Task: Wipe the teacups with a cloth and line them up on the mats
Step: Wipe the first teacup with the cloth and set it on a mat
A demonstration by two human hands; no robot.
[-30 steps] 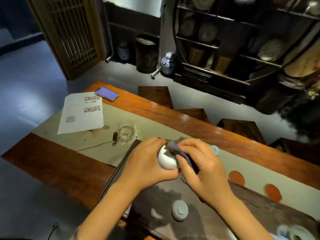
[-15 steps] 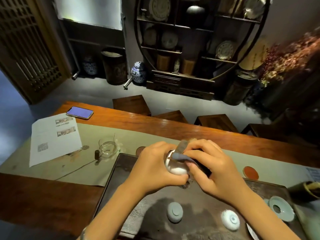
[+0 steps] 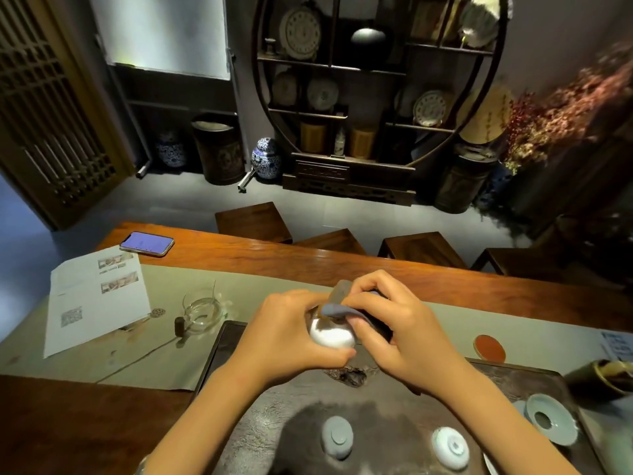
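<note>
Mid-wipe, well short of done. Small white glazed porcelain teacup (image 3: 331, 334) cradled above the dark stone tea tray (image 3: 394, 416), the left hand (image 3: 291, 332) with its grip curled round the cup's side and underside. Folded grey-blue wiping cloth (image 3: 337, 308) pinched by the right hand (image 3: 390, 329), fingers clamped on it and pressing it over the cup's rim; whether the cloth reaches inside cannot be told.

Still waiting on the tray: an upturned pale grey-blue teacup (image 3: 337, 437) near the front edge, and a second upturned pale celadon teacup (image 3: 449, 447) just to its right, both foot-ring up and apparently untouched. Further right, a pale celadon ring-shaped ceramic piece (image 3: 550, 423), purpose unclear.

On the long olive-green cloth runner (image 3: 164, 354) laid along the reddish wooden worktop (image 3: 68, 413), only one round rust-red mat (image 3: 489, 347) in sight, and bare, with no cup on it. Other mats possibly hidden behind the hands or beyond the frame.

Judged from this: nothing visibly lined up; one cup under the cloth, at least two more to wipe, then all to be set out on mats.
</note>
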